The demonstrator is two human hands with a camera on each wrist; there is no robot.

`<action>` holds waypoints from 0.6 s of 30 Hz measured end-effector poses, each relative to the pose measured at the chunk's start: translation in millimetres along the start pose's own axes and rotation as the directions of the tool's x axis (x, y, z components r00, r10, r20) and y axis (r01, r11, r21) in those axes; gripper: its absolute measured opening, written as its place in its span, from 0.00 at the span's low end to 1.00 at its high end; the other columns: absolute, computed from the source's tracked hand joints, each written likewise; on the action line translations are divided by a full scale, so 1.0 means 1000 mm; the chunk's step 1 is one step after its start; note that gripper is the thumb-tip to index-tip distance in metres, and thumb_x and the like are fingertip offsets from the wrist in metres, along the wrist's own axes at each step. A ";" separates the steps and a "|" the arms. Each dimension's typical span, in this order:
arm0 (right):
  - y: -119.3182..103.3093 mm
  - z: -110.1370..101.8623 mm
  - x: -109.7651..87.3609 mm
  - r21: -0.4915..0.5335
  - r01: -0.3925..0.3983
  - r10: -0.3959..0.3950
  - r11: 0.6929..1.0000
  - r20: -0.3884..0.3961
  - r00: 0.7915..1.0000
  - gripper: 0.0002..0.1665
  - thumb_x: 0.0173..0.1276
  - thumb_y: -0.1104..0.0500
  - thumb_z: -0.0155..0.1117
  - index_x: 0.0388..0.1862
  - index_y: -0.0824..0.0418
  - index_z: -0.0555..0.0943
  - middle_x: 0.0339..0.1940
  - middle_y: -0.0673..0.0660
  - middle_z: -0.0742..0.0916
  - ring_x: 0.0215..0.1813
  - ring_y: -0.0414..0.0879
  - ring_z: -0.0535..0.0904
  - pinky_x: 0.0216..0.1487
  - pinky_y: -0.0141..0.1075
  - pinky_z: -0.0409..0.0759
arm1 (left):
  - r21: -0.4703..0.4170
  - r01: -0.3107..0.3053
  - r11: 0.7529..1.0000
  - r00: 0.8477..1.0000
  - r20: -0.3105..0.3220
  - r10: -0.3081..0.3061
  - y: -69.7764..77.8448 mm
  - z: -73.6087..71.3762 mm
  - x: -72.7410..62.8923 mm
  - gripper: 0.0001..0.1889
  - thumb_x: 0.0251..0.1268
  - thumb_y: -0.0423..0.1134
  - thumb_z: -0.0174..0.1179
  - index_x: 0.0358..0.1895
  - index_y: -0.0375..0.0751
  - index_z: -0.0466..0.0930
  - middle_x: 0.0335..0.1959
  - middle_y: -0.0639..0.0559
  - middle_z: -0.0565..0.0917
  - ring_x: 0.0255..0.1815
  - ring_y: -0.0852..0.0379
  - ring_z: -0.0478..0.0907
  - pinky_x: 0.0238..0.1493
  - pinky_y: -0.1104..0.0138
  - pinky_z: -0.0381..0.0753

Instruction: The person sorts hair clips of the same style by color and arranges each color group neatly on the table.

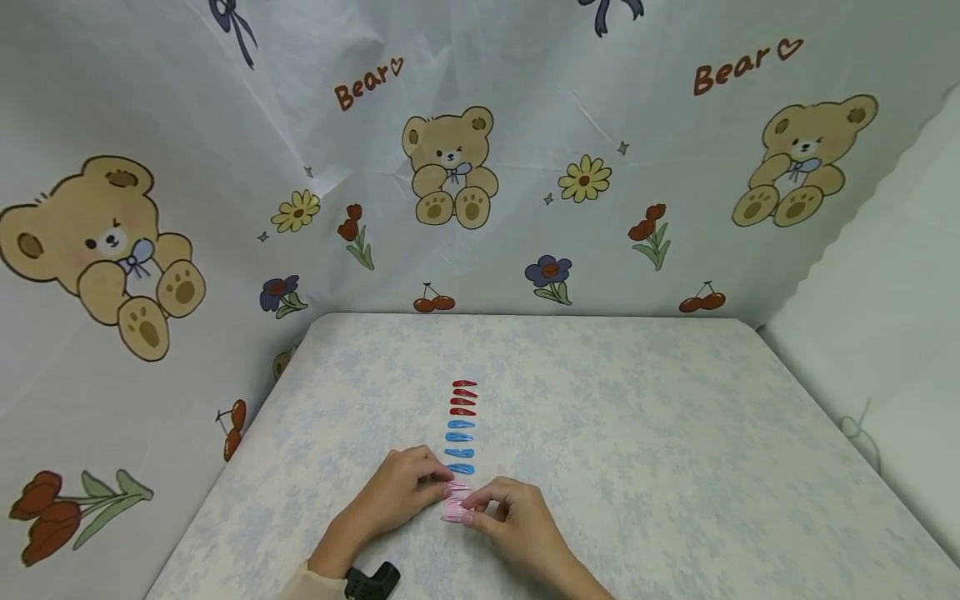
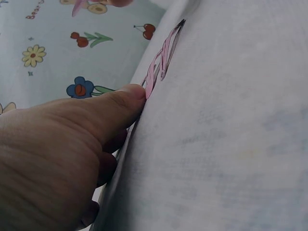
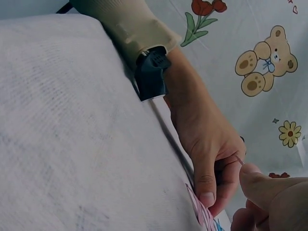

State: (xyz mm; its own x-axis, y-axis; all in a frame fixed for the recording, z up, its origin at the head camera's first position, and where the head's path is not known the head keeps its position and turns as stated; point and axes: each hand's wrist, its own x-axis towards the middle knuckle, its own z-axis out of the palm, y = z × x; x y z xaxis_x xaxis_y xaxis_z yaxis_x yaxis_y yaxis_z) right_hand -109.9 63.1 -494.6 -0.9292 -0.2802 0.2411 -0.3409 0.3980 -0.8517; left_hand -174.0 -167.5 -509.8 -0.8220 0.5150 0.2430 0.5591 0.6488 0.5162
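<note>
Pink hair clips (image 1: 454, 507) lie in a short stack at the near end of a column of snap clips on the table. My left hand (image 1: 405, 490) rests at their left side, its thumb tip touching the end of a pink clip (image 2: 151, 79). Just to the right, my right hand (image 1: 513, 517) pinches another pink clip (image 3: 239, 159) between thumb and fingers, slightly above the table. Beyond my hands, several blue hair clips (image 1: 459, 437) and several red hair clips (image 1: 462, 402) continue the column. My fingers partly cover the pink clips.
The pale patterned table (image 1: 637, 433) stretches around the clips. A cloth printed with bears (image 1: 450, 171) hangs behind and to the left. White cloth (image 1: 885, 317) stands at the right. A black device (image 1: 372, 581) is strapped to my left wrist.
</note>
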 end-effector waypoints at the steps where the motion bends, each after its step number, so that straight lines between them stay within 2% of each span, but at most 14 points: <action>1: 0.001 0.001 -0.001 -0.004 0.005 -0.005 1.000 0.006 1.000 0.06 0.61 0.48 0.75 0.33 0.47 0.90 0.29 0.42 0.86 0.21 0.28 0.70 0.24 0.27 0.74 | 0.001 -0.002 1.000 1.000 -0.002 0.002 0.000 0.000 0.000 0.05 0.63 0.50 0.70 0.41 0.63 0.89 0.35 0.74 0.80 0.35 0.75 0.75 0.44 0.67 0.67; 9: 0.004 0.004 -0.005 -0.052 -0.010 0.014 0.999 0.074 0.997 0.03 0.61 0.56 0.76 0.35 0.49 0.90 0.28 0.39 0.84 0.24 0.27 0.72 0.25 0.26 0.73 | 0.012 -0.001 1.000 1.000 -0.008 0.001 -0.001 0.001 0.001 0.04 0.62 0.50 0.70 0.40 0.64 0.89 0.35 0.75 0.81 0.37 0.76 0.76 0.43 0.68 0.67; 18: 0.005 0.009 -0.007 -0.180 0.026 -0.012 0.983 0.079 0.997 0.05 0.59 0.47 0.76 0.33 0.45 0.90 0.28 0.34 0.83 0.25 0.26 0.71 0.26 0.24 0.71 | -0.002 -0.020 1.000 0.999 -0.027 0.020 -0.002 0.002 -0.001 0.05 0.61 0.47 0.71 0.39 0.63 0.89 0.36 0.73 0.82 0.38 0.74 0.78 0.43 0.66 0.67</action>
State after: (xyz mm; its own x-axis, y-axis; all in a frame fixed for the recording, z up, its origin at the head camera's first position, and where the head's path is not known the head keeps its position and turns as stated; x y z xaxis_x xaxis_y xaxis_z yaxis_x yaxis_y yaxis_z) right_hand -103.8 59.3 -504.2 -0.9108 -0.3534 0.2137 -0.3853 0.5411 -0.7475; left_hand -174.3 -168.0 -512.4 -0.8131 0.5125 0.2760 0.5756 0.6372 0.5125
